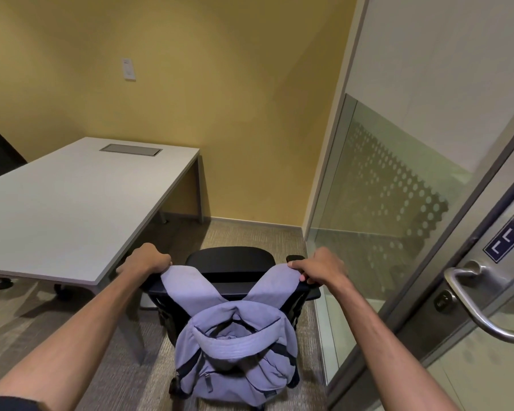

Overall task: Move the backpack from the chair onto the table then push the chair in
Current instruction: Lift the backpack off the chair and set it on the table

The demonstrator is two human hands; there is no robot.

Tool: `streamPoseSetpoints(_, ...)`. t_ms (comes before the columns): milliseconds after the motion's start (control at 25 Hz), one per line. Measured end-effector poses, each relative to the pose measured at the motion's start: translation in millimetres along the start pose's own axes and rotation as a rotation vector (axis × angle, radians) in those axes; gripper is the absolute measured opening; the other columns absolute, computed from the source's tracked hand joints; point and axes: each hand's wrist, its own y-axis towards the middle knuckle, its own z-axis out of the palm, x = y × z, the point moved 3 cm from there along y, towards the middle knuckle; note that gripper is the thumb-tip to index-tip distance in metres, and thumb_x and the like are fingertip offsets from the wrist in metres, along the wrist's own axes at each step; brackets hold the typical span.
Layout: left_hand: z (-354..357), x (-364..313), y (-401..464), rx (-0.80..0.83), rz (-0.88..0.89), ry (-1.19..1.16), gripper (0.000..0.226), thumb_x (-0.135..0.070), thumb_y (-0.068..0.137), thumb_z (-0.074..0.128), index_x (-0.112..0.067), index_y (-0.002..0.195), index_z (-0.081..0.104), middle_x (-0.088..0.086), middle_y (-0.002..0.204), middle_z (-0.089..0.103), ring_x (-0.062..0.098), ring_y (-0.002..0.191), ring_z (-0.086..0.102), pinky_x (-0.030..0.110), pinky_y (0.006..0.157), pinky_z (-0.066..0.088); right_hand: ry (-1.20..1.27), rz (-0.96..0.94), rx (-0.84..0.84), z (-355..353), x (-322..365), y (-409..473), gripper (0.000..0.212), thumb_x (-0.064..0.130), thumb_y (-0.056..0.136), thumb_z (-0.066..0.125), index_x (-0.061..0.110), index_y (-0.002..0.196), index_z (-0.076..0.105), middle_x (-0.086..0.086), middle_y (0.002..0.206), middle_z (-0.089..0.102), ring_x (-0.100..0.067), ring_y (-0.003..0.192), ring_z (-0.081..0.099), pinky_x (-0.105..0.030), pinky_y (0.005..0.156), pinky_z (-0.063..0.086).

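Head view: our left hand (147, 260) and right hand (319, 266) each clench a strap of the soft, floppy lavender fabric backpack (235, 348) draped over the black office chair (229, 264) back, likely light; the white rectangular surface (72, 203) lies left, glass door (428, 232) close right.
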Motion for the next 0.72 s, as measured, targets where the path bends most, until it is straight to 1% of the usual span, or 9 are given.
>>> streamPoseSetpoints(80, 2.3, 1.8, -0.9, -0.051, 0.002, -0.073, 0.030, -0.026, 0.082, 0.060, 0.001, 0.094, 0.062, 0.021, 0.095, 0.065, 0.035, 0.088, 0.064, 0.044, 0.087, 0.055, 0.040, -0.010, -0.086, 4.7, -2.4, 1.5, 0.043, 0.048, 0.073, 0.072, 0.011, 0.051, 0.071, 0.003, 0.050, 0.069, -0.015, 0.060, 0.069, -0.026, 0.066, 0.051)
streamPoseSetpoints(120, 2.3, 2.9, -0.5, -0.077, 0.002, -0.117, 0.027, -0.024, 0.083, 0.060, 0.000, 0.094, 0.059, 0.019, 0.091, 0.062, 0.034, 0.085, 0.062, 0.043, 0.084, 0.055, 0.065, -0.017, -0.153, 7.7, -3.5, 1.0, 0.042, 0.047, 0.073, 0.072, 0.010, 0.052, 0.070, 0.002, 0.050, 0.068, -0.017, 0.058, 0.067, -0.025, 0.059, 0.048)
streamPoseSetpoints(200, 2.3, 5.7, 2.2, -0.116, 0.003, -0.187, 0.021, -0.020, 0.083, 0.062, -0.001, 0.091, 0.056, 0.017, 0.085, 0.057, 0.033, 0.080, 0.059, 0.041, 0.078, 0.053, 0.076, -0.027, -0.293, 13.8, -4.4, -1.4, 0.042, 0.043, 0.074, 0.071, 0.012, 0.047, 0.062, 0.005, 0.044, 0.060, -0.015, 0.050, 0.060, -0.022, 0.049, 0.038)
streamPoseSetpoints(280, 1.3, 8.3, 6.4, -0.148, -0.007, -0.237, 0.018, -0.016, 0.082, 0.061, 0.001, 0.085, 0.057, 0.019, 0.085, 0.058, 0.035, 0.081, 0.058, 0.043, 0.077, 0.051, 0.053, -0.042, -0.391, 19.0, -2.4, -2.7, 0.044, 0.040, 0.076, 0.069, 0.014, 0.045, 0.052, 0.008, 0.040, 0.048, -0.012, 0.044, 0.051, -0.022, 0.047, 0.031)
streamPoseSetpoints(360, 0.1, 9.1, 9.8, -0.181, -0.023, -0.286, 0.016, -0.013, 0.081, 0.062, -0.001, 0.074, 0.054, 0.019, 0.078, 0.056, 0.033, 0.075, 0.056, 0.044, 0.075, 0.051, 0.065, -0.053, -0.425, 21.5, 0.1, 0.5, 0.045, 0.040, 0.077, 0.068, 0.015, 0.046, 0.047, 0.007, 0.039, 0.041, -0.013, 0.042, 0.047, -0.023, 0.046, 0.030)
streamPoseSetpoints(480, -1.6, 8.0, 13.3, -0.216, -0.070, -0.349, 0.018, -0.009, 0.079, 0.063, -0.002, 0.068, 0.050, 0.018, 0.074, 0.053, 0.029, 0.067, 0.052, 0.043, 0.070, 0.048, 0.093, -0.052, -0.429, 23.9, 3.0, 10.4, 0.043, 0.039, 0.077, 0.067, 0.014, 0.048, 0.048, 0.007, 0.042, 0.044, -0.015, 0.046, 0.049, -0.025, 0.048, 0.030)
streamPoseSetpoints(560, -4.2, 7.8, 15.8, -0.239, -0.094, -0.387, 0.016, -0.007, 0.078, 0.063, 0.003, 0.072, 0.053, 0.022, 0.082, 0.055, 0.033, 0.073, 0.053, 0.043, 0.071, 0.047, 0.102, -0.046, -0.433, 26.2, 6.4, 15.8, 0.044, 0.039, 0.078, 0.067, 0.014, 0.047, 0.048, 0.008, 0.043, 0.046, -0.016, 0.048, 0.051, -0.025, 0.049, 0.030)
streamPoseSetpoints(640, -6.6, 6.4, 18.8, -0.248, -0.110, -0.415, 0.018, -0.005, 0.077, 0.063, 0.009, 0.085, 0.055, 0.025, 0.092, 0.055, 0.039, 0.083, 0.054, 0.043, 0.073, 0.048, 0.109, -0.036, -0.434, 27.3, 10.0, 20.1, 0.046, 0.039, 0.079, 0.066, 0.014, 0.046, 0.047, 0.008, 0.045, 0.048, -0.020, 0.052, 0.054, -0.026, 0.051, 0.031)
streamPoseSetpoints(720, -6.7, 3.3, 22.3, -0.231, -0.117, -0.430, 0.028, -0.006, 0.079, 0.063, 0.011, 0.100, 0.056, 0.027, 0.100, 0.056, 0.043, 0.094, 0.058, 0.045, 0.079, 0.051, 0.121, -0.029, -0.406, 26.9, 12.9, 25.8, 0.044, 0.040, 0.079, 0.066, 0.014, 0.048, 0.050, 0.007, 0.049, 0.052, -0.024, 0.059, 0.058, -0.027, 0.055, 0.034)
